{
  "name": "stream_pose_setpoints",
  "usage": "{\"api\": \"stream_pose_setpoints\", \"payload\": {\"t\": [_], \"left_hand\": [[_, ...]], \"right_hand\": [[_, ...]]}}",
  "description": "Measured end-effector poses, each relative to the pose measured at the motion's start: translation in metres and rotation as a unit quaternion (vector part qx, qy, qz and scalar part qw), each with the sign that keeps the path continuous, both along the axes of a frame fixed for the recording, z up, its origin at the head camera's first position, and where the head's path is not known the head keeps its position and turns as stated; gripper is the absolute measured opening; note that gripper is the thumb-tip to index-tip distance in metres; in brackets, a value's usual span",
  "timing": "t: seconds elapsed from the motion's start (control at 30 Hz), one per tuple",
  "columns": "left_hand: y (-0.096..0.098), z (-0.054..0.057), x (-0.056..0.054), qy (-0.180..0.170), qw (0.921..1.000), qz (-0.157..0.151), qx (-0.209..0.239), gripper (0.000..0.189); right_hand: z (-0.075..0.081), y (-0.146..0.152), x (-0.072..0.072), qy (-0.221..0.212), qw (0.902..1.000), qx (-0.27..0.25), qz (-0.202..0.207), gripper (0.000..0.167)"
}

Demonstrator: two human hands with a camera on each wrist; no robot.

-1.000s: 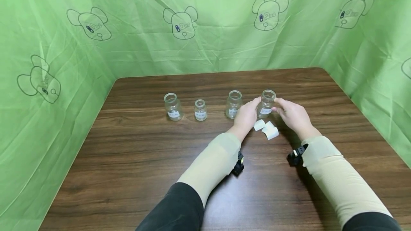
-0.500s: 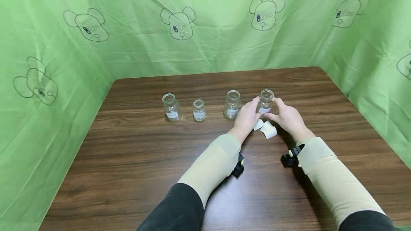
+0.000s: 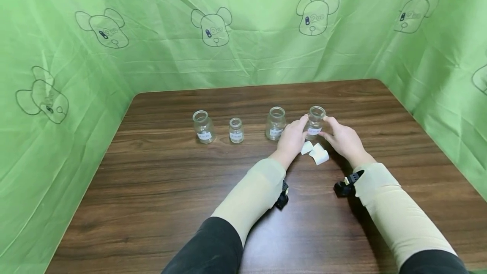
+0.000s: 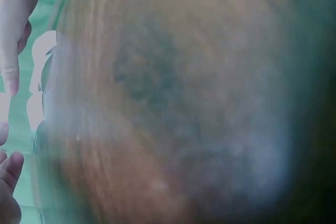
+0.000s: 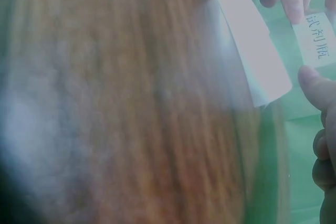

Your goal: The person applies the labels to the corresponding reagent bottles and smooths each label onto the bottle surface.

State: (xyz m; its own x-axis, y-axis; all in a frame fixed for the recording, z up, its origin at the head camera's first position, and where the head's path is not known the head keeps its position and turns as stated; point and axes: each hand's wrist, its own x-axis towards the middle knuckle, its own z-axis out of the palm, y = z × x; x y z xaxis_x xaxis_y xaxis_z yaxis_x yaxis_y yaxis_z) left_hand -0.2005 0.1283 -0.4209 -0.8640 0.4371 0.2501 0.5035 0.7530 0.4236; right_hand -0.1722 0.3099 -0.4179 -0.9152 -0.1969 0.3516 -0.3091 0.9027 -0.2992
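A clear wide-mouthed glass reagent bottle [image 3: 316,118] stands upright at the right end of a row, between both hands. My left hand [image 3: 291,138] holds it from the left side, its thumb low near the label. From the other side my right hand [image 3: 345,139] grips it, forefinger on the glass and thumb by the label's right edge. Handwritten characters show on the white label [image 5: 317,39] in the right wrist view, with a fingertip and a thumb tip at its edges. Curled white paper pieces [image 3: 318,154] lie just in front of the bottle.
Left of my hands stand another large bottle [image 3: 275,121], a smaller one [image 3: 236,131] and a large one [image 3: 203,127], all labelled. They share a dark wooden table [image 3: 171,206]. Green cloth [image 3: 163,62] hangs around its back and sides.
My right thumb has come in onto the label, then shifted slightly back to its right edge. The left hand has stayed at the bottle's left side. The head view has shifted slightly.
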Motion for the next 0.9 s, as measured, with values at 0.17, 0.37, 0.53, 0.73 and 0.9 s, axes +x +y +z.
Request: {"api": "stream_pose_setpoints", "payload": {"t": [0.17, 0.37, 0.53, 0.73, 0.9], "left_hand": [[-0.0002, -0.0016, -0.0021, 0.001, 1.0000, -0.005, -0.008, 0.055], [-0.0016, 0.0015, -0.0025, -0.004, 1.0000, -0.004, 0.006, 0.052], [-0.0012, 0.0029, -0.0006, -0.058, 0.9973, 0.002, 0.045, 0.051], [-0.0021, 0.0010, -0.0003, -0.053, 0.9967, 0.000, 0.062, 0.048], [-0.0029, 0.0020, -0.0004, -0.031, 0.9978, 0.001, 0.058, 0.044]], "right_hand": [[-0.0012, 0.0010, -0.0003, 0.014, 0.9999, 0.000, -0.003, 0.043], [0.0013, 0.0015, -0.0014, -0.007, 0.9999, -0.012, -0.002, 0.044], [0.0053, 0.0072, 0.0012, -0.069, 0.9972, -0.029, -0.008, 0.052], [0.0055, 0.0092, 0.0000, -0.071, 0.9965, -0.040, -0.018, 0.041], [0.0050, 0.0096, -0.0024, -0.047, 0.9980, -0.039, -0.015, 0.035]]}}
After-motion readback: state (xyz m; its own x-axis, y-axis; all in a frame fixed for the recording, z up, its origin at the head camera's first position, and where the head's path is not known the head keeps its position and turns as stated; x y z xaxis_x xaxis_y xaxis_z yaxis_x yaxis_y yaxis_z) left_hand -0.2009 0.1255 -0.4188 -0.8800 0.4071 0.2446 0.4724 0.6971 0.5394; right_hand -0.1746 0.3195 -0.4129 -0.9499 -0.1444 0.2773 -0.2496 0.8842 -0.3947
